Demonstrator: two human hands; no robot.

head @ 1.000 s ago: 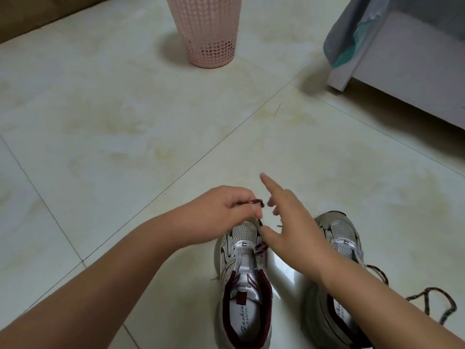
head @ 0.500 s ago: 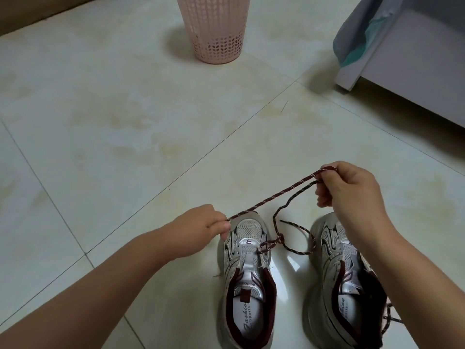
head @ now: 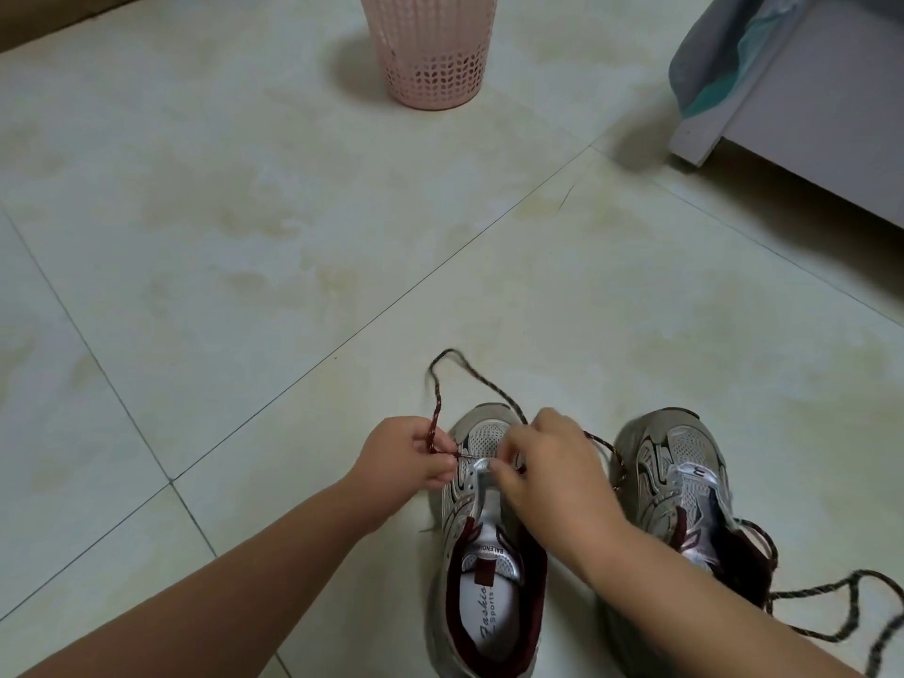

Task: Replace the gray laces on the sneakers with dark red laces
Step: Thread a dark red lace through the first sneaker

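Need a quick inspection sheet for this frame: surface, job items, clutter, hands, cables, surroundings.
Surface: pale tiled floor with yellowish stains and dark grout lines.
Job's things: left sneaker and right sneaker side by side, toes pointing away. Dark red lace loops over the floor beyond the left sneaker's toe. A second lace trails off the right sneaker; its colour is hard to tell.
Clutter: nothing seen.
Hands: left hand pinches the dark red lace near its tip; right hand rests over the left sneaker's eyelets, fingers curled, grip hidden.
Cables: nothing seen.
Surroundings: pink perforated basket at the far end; grey furniture with cloth draped on it, far right.
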